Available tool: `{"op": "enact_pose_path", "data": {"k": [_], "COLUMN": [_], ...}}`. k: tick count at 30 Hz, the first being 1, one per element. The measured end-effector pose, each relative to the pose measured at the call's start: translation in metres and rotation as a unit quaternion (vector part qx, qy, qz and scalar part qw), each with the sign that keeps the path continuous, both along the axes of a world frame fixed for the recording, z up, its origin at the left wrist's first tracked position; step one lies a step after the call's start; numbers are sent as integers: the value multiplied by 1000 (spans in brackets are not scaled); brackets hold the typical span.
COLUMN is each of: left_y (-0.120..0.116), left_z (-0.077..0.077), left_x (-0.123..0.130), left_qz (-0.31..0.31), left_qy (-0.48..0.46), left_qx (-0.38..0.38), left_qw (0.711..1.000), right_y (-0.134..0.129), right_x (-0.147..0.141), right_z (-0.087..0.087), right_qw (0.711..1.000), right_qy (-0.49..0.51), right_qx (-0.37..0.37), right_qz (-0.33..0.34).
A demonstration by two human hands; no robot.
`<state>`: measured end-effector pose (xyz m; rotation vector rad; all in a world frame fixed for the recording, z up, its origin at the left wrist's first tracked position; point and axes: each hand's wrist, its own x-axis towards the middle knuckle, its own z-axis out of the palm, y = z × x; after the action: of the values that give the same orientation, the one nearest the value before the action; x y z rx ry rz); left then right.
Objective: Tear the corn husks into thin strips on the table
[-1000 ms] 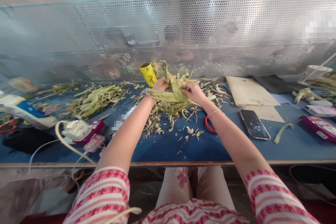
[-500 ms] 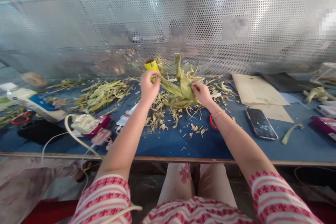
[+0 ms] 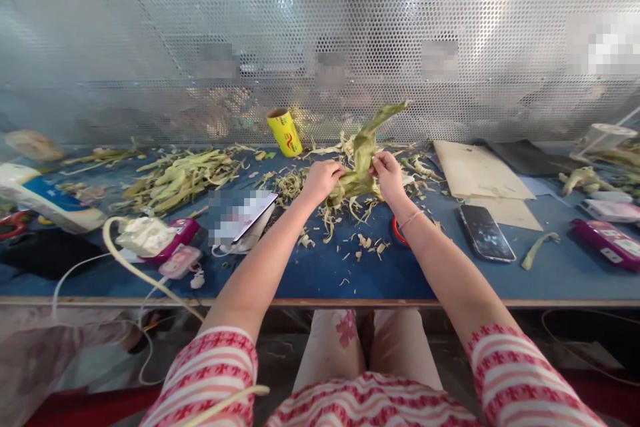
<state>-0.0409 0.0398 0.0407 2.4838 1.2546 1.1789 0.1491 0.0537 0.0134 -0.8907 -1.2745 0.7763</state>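
Both hands are at a large, dried green leafy husk [image 3: 366,147] over the middle of the blue table. My left hand [image 3: 323,181] pinches its lower left part, fingers closed. On the other side, my right hand [image 3: 389,173] is closed on the husk's right edge. One long strip of the husk rises and bends to the upper right. Beneath it lies a heap of shredded pale green strips [image 3: 293,183], with small dry scraps [image 3: 373,245] nearer the front. Partly behind my right wrist are red scissor handles [image 3: 399,232].
A yellow tube [image 3: 285,133] stands by the perforated metal screen [image 3: 280,27]. Left are a leaf pile [image 3: 185,177], a phone [image 3: 253,213], a bottle [image 3: 55,197] and cables. Right are brown paper [image 3: 483,170], a dark phone [image 3: 486,233] and a purple device [image 3: 607,243].
My left hand has moved right and down, away from the yellow tube and closer to my right hand. The husk's upper strip now leans right. The left phone has come into view.
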Motion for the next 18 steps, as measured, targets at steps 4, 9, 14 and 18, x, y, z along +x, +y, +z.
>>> {"op": "enact_pose_path", "data": {"k": [4,9,14,18], "left_y": [0,-2,-7,-8], "left_z": [-4,-8,-13,-16], "left_x": [0,4,10,11], "left_qz": [18,50,77,74], "left_qy": [2,31,38,42], "left_qx": [-6,-11,-10,3], "left_qw": [1000,998,996,996], "right_y": [0,-6,-12,-12], "right_x": [-5,-10,-15,-16], "right_z": [1,5,11,13], "right_qw": [995,973,932,899], "right_qy": [94,225,351,418], "right_qx": [-30,-43,-92,-131], "right_qz": [3,22,3,15]}}
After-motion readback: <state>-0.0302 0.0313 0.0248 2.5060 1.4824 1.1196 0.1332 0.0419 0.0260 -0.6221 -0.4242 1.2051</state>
